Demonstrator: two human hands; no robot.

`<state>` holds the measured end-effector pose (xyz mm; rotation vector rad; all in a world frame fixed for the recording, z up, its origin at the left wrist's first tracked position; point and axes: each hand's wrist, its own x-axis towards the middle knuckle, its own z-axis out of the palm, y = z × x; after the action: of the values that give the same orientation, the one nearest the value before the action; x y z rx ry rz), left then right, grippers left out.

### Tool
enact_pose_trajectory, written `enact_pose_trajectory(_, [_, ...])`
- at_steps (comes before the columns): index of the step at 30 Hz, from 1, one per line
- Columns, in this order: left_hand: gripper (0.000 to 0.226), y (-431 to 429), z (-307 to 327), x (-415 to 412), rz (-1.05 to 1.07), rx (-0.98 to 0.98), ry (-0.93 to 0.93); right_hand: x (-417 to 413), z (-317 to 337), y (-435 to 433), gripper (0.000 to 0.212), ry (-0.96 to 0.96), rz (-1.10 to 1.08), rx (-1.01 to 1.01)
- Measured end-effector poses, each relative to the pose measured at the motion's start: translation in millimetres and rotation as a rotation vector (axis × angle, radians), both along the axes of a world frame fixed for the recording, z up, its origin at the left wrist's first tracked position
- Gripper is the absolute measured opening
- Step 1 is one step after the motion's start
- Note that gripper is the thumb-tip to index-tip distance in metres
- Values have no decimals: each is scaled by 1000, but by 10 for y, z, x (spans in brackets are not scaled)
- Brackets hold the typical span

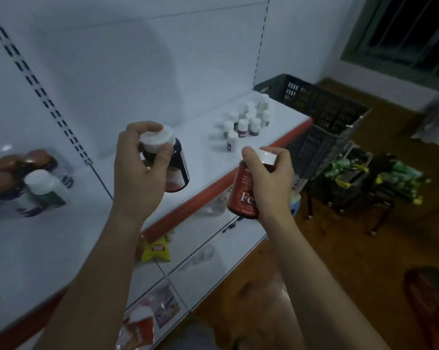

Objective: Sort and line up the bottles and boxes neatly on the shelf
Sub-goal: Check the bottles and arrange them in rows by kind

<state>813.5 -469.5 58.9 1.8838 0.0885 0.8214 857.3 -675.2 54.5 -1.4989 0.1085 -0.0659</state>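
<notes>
two grips grasp bottles by the cap: left hand (137,170) on the dark bottle (181,170) over the shelf (203,155), right hand (272,184) on the red bottle (241,198) at its 3 o'clock by the front edge, where a loose cap could drop it.

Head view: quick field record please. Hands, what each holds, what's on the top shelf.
left hand: grips dark bottle round its white cap, above the shelf
right hand: grips red bottle near its cap, past the shelf's front edge
shelf, right end: small bottles in a cluster, white caps
shelf, left end: mixed bottles, brown and white caps, blurred
beyond shelf: crate, black
</notes>
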Motion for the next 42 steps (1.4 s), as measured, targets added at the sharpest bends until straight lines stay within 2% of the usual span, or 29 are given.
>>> enact_pose_trajectory(5, [25,102,-130,609,163,47,90,881,-74,203,37,-21,194,-22])
enact_pose_trajectory(10, [31,461,-399,1265,345,81,228,1734,-256,716,54,-145,436,-235])
enact_pose_trajectory(14, [34,783,-551,1681,428,63,299,2278,-417,1217,56,-289,540,-370])
enact_pose_trajectory(18, [41,1002,-561,1971,430,75,245,2738,-487,1592,57,-435,582,-508])
enact_pose_trajectory(21, [43,1010,-583,2057,507,54,242,2920,-503,1677,62,-499,626,-558])
enact_pose_trajectory(24, [45,893,-616,2016,651,174,249,3011,-478,1505,59,-593,671,-574])
enact_pose_trajectory(27, [38,783,-515,1897,714,245,170,3136,-380,1080,50,-679,642,-700])
enact_pose_trajectory(29, [32,704,-459,1852,719,296,205,3274,-294,789,44,-672,728,-885])
enact_pose_trajectory(32, [24,433,-389,1867,659,267,344,3505,-203,478,37,-613,1011,-1169])
enact_pose_trajectory(34, [25,135,-331,1946,478,243,493,3619,-132,331,46,-582,1172,-1161])
enact_pose_trajectory(37, [48,-353,-400,2124,186,287,759,3743,-68,237,55,-627,1328,-1089])
enact_pose_trajectory(40, [58,-728,-618,2288,122,272,820,3840,-137,307,52,-687,1471,-1223])
enact_pose_trajectory(42, [48,-867,-764,2372,139,254,782,3882,-222,385,43,-726,1533,-1300])
